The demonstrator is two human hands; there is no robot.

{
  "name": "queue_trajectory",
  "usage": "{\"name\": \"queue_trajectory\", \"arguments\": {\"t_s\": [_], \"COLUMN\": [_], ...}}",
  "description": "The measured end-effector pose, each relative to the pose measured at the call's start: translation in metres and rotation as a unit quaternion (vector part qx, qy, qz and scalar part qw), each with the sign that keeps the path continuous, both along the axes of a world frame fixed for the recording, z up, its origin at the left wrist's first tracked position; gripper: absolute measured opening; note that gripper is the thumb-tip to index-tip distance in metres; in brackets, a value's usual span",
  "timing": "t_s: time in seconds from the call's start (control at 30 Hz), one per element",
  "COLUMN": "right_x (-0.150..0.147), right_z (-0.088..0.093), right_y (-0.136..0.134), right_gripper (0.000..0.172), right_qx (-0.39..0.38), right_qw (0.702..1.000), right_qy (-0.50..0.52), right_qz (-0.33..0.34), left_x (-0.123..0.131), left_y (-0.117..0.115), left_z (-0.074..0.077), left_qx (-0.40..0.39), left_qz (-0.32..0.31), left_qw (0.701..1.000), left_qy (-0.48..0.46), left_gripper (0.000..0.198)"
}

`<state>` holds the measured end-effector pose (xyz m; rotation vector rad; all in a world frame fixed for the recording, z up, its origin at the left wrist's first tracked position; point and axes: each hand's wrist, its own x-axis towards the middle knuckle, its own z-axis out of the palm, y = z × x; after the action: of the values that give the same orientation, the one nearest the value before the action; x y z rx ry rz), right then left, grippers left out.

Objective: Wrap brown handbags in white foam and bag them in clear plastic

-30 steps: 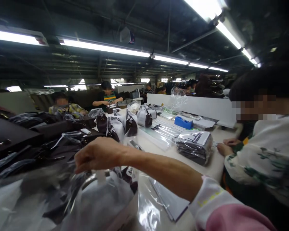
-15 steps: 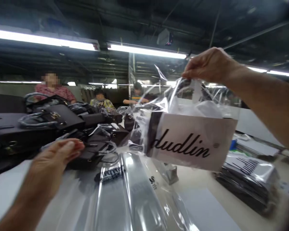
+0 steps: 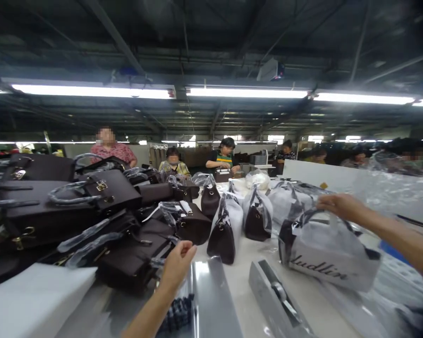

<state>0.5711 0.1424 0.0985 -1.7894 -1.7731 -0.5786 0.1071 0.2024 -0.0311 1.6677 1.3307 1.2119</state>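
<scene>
Wearing black-lettered white wrapping (image 3: 345, 246), the dark-ended bag (image 3: 326, 253) is held by the right hand (image 3: 341, 206), the left hand's (image 3: 178, 264) grip unclear.

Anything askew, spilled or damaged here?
No spill or damage visible. Only oddity: the dark bags on the left lie heaped at mixed angles, while the wrapped bags in the middle stand upright. The lettered bag at the right hand looks intact, though blur could hide small flaws.
</scene>
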Motion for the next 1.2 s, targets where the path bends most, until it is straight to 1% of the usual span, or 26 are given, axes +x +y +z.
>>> {"name": "queue_trajectory", "arguments": {"t_s": [0.1, 0.17, 0.23, 0.27, 0.3, 0.33, 0.4, 0.43, 0.5, 0.6, 0.67, 0.73, 0.8, 0.83, 0.87, 0.9, 0.97, 1.0, 1.03, 1.07, 1.1, 1.13, 1.2], "right_x": [0.03, 0.042, 0.044, 0.04, 0.033, 0.023, -0.001, -0.013, -0.034, -0.051, -0.054, -0.057, -0.066, -0.073, -0.083, -0.094, -0.123, -0.139, -0.155, -0.17, -0.184, -0.198, -0.22], "right_z": [-0.011, -0.014, -0.016, -0.018, -0.02, -0.023, -0.03, -0.035, -0.045, -0.059, -0.065, -0.067, -0.066, -0.065, -0.064, -0.063, -0.062, -0.062, -0.064, -0.066, -0.069, -0.074, -0.084], "right_y": [0.029, 0.043, 0.049, 0.048, 0.044, 0.039, 0.024, 0.016, -0.002, -0.028, -0.044, -0.061, -0.076, -0.083, -0.09, -0.096, -0.11, -0.118, -0.127, -0.136, -0.146, -0.157, -0.18], "right_gripper": [0.019, 0.021, 0.039, 0.048, 0.052, 0.052, 0.046, 0.042, 0.035, 0.026, 0.025, 0.028, 0.033, 0.037, 0.041, 0.044, 0.049, 0.051, 0.052, 0.051, 0.05, 0.048, 0.045], "right_qx": [-0.075, -0.081, -0.064, -0.047, -0.02, 0.012, 0.085, 0.109, 0.122, 0.104, 0.089, 0.062, 0.002, -0.045, -0.1, -0.161, -0.267, -0.305, -0.333, -0.356, -0.376, -0.393, -0.426], "right_qw": [0.996, 0.995, 0.994, 0.993, 0.992, 0.99, 0.98, 0.975, 0.97, 0.972, 0.979, 0.989, 0.987, 0.975, 0.953, 0.92, 0.836, 0.796, 0.765, 0.744, 0.732, 0.727, 0.723], "right_qy": [-0.037, -0.059, -0.084, -0.1, -0.118, -0.137, -0.178, -0.192, -0.203, -0.181, -0.131, -0.035, 0.101, 0.177, 0.253, 0.325, 0.445, 0.487, 0.515, 0.528, 0.528, 0.519, 0.489], "right_qz": [0.001, -0.021, -0.041, -0.047, -0.048, -0.043, -0.014, 0.008, 0.053, 0.106, 0.125, 0.13, 0.123, 0.124, 0.131, 0.146, 0.179, 0.191, 0.198, 0.204, 0.211, 0.22, 0.238], "left_x": [0.043, 0.075, 0.107, 0.122, 0.137, 0.149, 0.169, 0.176, 0.184, 0.18, 0.169, 0.15, 0.125, 0.111, 0.097, 0.081, 0.051, 0.037, 0.023, 0.01, -0.002, -0.014, -0.034], "left_y": [0.05, 0.083, 0.112, 0.125, 0.136, 0.146, 0.161, 0.165, 0.167, 0.155, 0.139, 0.119, 0.097, 0.085, 0.073, 0.06, 0.032, 0.017, 0.001, -0.015, -0.031, -0.046, -0.075], "left_z": [0.01, 0.019, 0.028, 0.032, 0.034, 0.036, 0.036, 0.034, 0.029, 0.029, 0.037, 0.054, 0.077, 0.091, 0.106, 0.12, 0.147, 0.158, 0.167, 0.174, 0.178, 0.179, 0.176], "left_qx": [0.024, 0.037, 0.047, 0.048, 0.047, 0.041, 0.024, 0.018, 0.021, 0.058, 0.09, 0.126, 0.157, 0.167, 0.173, 0.174, 0.164, 0.153, 0.139, 0.124, 0.109, 0.095, 0.067], "left_qz": [0.021, 0.037, 0.053, 0.059, 0.063, 0.066, 0.066, 0.067, 0.07, 0.062, 0.035, -0.003, -0.037, -0.048, -0.056, -0.061, -0.064, -0.064, -0.063, -0.063, -0.062, -0.061, -0.058], "left_qw": [0.999, 0.997, 0.994, 0.993, 0.992, 0.992, 0.991, 0.991, 0.99, 0.99, 0.991, 0.989, 0.986, 0.984, 0.983, 0.983, 0.984, 0.986, 0.988, 0.99, 0.991, 0.993, 0.995], "left_qy": [0.03, 0.054, 0.077, 0.087, 0.094, 0.101, 0.113, 0.117, 0.119, 0.108, 0.094, 0.075, 0.051, 0.038, 0.025, 0.011, -0.015, -0.025, -0.033, -0.038, -0.042, -0.045, -0.047], "left_gripper": [0.042, 0.043, 0.044, 0.043, 0.042, 0.041, 0.036, 0.033, 0.028, 0.027, 0.028, 0.028, 0.029, 0.031, 0.033, 0.035, 0.038, 0.039, 0.039, 0.039, 0.039, 0.039, 0.039]}}
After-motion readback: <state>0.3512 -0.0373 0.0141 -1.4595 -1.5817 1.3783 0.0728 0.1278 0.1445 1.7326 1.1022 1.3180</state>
